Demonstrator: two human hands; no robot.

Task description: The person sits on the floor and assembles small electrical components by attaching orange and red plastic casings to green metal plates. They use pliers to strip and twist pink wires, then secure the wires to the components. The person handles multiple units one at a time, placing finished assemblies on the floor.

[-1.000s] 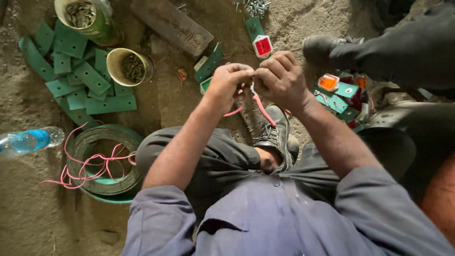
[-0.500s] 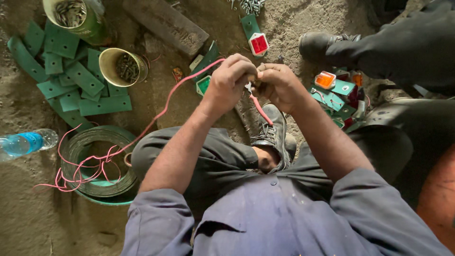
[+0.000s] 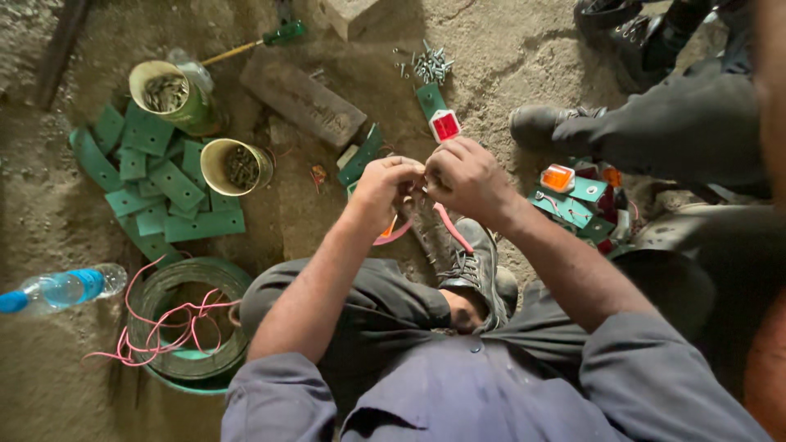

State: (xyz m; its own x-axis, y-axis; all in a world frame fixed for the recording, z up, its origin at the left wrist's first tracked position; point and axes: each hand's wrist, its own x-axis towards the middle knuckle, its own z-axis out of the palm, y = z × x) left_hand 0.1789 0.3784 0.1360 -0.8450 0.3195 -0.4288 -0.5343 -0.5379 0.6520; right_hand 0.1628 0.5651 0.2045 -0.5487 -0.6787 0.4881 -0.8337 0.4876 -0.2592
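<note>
2 tins of screws (image 3: 168, 92) (image 3: 237, 165), 1 plastic water bottle (image 3: 61, 288) and 1 green-handled screwdriver (image 3: 282, 34) are seen on the ground. 2 hands (image 3: 385, 187) (image 3: 468, 176) are counted at 1 pink wire (image 3: 452, 229). 1 red reflector (image 3: 445, 125) and 1 orange reflector (image 3: 557, 178) are seen uncovered.

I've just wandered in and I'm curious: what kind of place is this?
Probably an informal floor workshop for assembling small lamps: bare dirt floor, green metal plates, tins of screws, and both hands working pink wire.

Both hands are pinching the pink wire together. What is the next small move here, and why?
Probably draw the hands apart a little to take up slack: the left hand and right hand meet fingertip to fingertip on the pink wire, which hangs loose below them toward the shoe.
</note>
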